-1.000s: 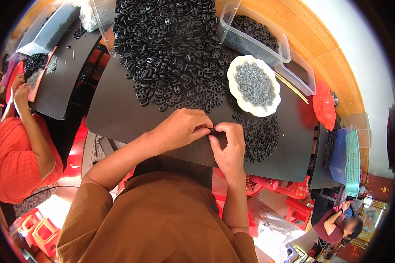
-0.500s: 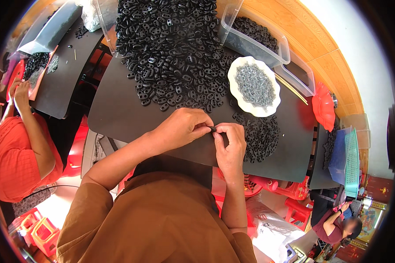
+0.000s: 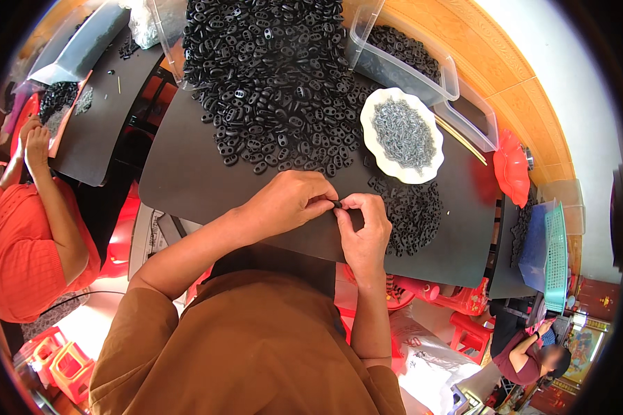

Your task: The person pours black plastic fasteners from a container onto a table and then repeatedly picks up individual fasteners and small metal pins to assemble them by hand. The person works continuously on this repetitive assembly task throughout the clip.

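My left hand and my right hand meet at the table's near edge, thumbs and fingertips pinched on a small black plastic piece. Fingers cover most of it, so its full shape is hidden. Beyond my hands spreads a large heap of black oval two-holed plastic pieces. Right of my right hand lies a pile of smaller black plastic pieces. Behind that pile stands a white scalloped dish, filled with tiny grey metallic pieces that look like springs.
Clear plastic bins stand at the back right, beside thin yellowish sticks and a red scalloped dish. At left a co-worker in a red top sits by another dark table. Another person is at lower right.
My right hand has turned and shifted slightly to the right, its fingertips still at the small black piece. My left hand stays nearly in place. The co-worker's hands at left moved a little.
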Tool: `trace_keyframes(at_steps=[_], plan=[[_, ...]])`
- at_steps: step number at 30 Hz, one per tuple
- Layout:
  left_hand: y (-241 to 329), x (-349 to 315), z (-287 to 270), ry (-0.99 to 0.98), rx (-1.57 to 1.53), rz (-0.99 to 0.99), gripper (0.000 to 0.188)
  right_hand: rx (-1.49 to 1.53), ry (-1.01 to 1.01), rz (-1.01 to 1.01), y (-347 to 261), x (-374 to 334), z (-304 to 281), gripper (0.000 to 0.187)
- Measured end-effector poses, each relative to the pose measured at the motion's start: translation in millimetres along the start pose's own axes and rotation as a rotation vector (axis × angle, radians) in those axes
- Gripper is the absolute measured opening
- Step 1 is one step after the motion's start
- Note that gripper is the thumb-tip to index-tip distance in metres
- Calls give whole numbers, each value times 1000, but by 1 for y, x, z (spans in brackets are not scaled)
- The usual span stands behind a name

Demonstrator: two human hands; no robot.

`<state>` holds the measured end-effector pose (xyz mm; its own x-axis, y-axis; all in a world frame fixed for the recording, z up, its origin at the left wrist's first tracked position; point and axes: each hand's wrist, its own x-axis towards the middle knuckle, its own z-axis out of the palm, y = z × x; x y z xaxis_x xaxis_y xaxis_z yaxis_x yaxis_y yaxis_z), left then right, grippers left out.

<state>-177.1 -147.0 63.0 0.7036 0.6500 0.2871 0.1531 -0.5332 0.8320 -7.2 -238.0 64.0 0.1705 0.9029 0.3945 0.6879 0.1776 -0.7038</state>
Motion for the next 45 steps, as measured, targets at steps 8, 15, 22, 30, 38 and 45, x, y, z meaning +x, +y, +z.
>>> trace_keyframes(at_steps=[8,15,22,30,38,45], plan=[[1,0,1,7,35,31,11,6,31,-52,0,-1,-1,22],[0,0,2,-4,44,34,11,-55,14,-127,4,-2,-3,20],[0,1,2,4,52,65,11,-11,-7,-146,5,1,-5,17],[0,1,4,25,94,105,11,37,-3,-110,5,1,-3,19],[1,3,4,15,110,131,10,29,13,-122,6,1,-2,19],[5,7,0,-45,136,106,11,75,-23,-55,1,3,-8,18]])
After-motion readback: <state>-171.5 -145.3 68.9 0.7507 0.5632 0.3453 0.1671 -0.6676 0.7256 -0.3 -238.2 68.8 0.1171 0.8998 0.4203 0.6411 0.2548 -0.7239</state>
